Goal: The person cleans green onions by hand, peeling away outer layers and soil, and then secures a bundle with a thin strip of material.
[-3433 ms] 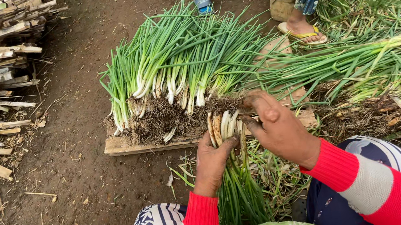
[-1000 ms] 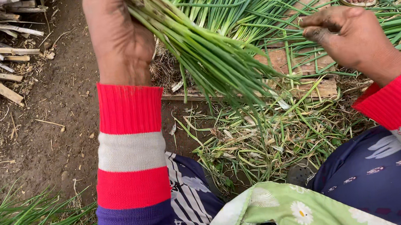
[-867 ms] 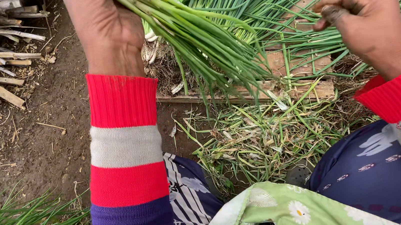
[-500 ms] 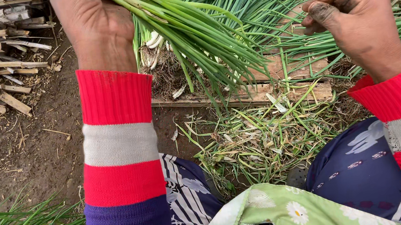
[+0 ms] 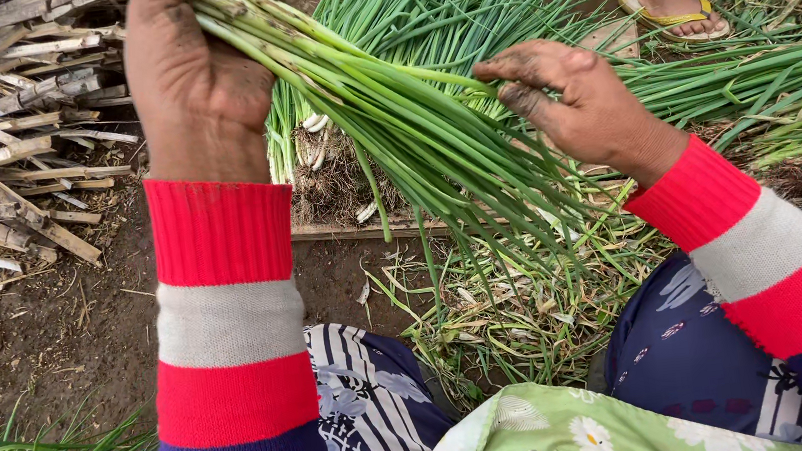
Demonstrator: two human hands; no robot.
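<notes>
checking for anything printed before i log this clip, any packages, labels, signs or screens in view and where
None in view: no package, label, sign or screen.
Only a bunch of green onions held up by the left hand, with the right hand touching its leaves, above more onions on a wooden board.

The upper ends of the spring onion bunch (image 5: 390, 126) run off the top edge, as do the left hand (image 5: 198, 77) fingertips gripping it. At upper right, a sandalled foot (image 5: 673, 3) is cut at the ankle.
</notes>
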